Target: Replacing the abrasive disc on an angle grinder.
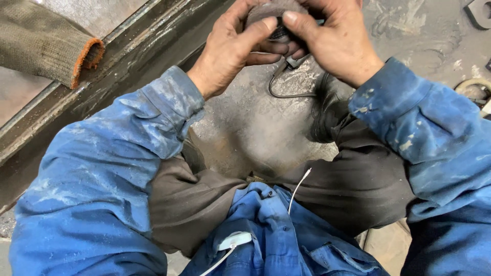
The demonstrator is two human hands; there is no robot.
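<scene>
Both my hands are raised together at the top middle of the head view. My left hand (232, 48) and my right hand (335, 41) grip the same small dark rounded object (271, 11) between thumbs and fingers. Most of the object is hidden by my fingers. A thin dark cable (279, 91) hangs down from it in a loop. My blue, dust-streaked sleeves reach up from both lower corners.
A long rusty steel beam (128, 56) runs diagonally at the left, with a knitted work glove (46, 43) beside it. Stained metal floor (255, 128) lies below. My dark trousers, a black shoe (327, 115) and a white cable (298, 189) are near. A tape roll (473, 87) sits at the right.
</scene>
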